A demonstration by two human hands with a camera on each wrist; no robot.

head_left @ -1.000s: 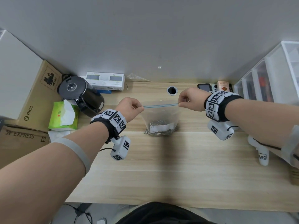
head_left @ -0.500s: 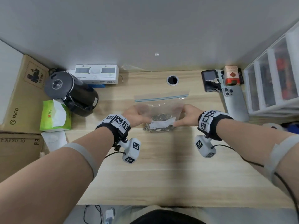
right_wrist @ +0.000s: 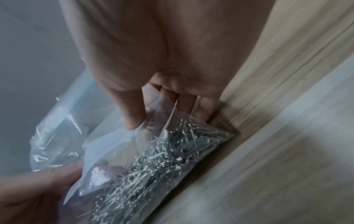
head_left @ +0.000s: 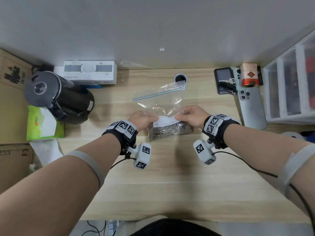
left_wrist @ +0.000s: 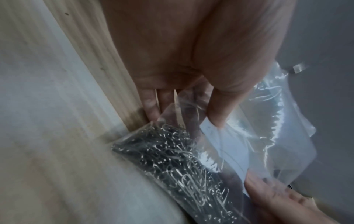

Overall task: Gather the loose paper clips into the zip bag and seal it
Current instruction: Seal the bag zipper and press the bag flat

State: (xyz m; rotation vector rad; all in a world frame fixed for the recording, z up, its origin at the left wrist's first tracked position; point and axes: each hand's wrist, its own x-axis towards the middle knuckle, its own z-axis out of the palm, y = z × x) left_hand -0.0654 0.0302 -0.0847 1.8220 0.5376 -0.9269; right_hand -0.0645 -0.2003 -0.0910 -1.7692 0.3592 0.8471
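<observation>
I see the left hand (head_left: 144,119) and right hand (head_left: 192,116) each pinching the zip bag (head_left: 162,106) at an end of its white label (head_left: 166,120), thumb on top, fingers behind the plastic; paper clips (head_left: 168,131) bunched in the bag's near end, which rests on the tabletop (head_left: 170,184); blue zip strip (head_left: 158,94) at the far end, can't tell if sealed; black kettle (head_left: 59,97) left, phone (head_left: 251,108) right, both well apart from the bag.

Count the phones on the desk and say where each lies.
2: a grey phone lies camera-side up at the desk's right edge; another phone lies half hidden under the red box.
</observation>
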